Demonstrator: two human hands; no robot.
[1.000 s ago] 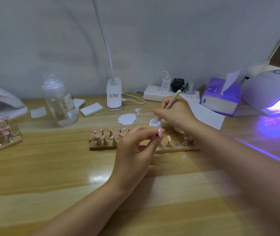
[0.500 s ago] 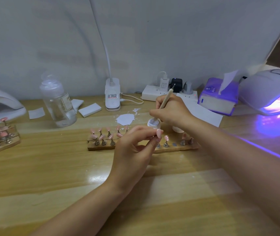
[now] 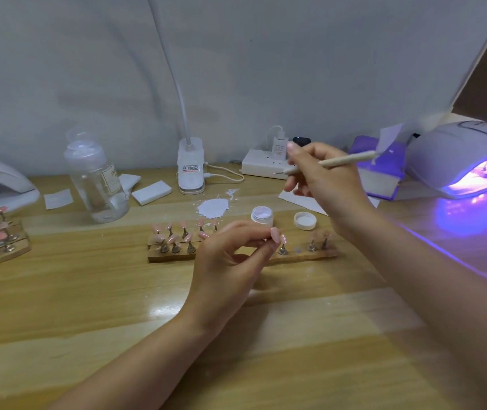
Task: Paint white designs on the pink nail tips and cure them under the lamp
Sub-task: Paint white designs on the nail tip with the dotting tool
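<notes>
Our left hand (image 3: 233,255) pinches a pink nail tip (image 3: 275,234) near the desk's middle; our right hand (image 3: 322,176) grips the brush (image 3: 329,163) aloft; a shaky stroke could smear white.

no text can be read: the cream label on the clear plastic bottle (image 3: 109,179) and the sticker on the white lamp clip base (image 3: 190,168) are blurred.
</notes>
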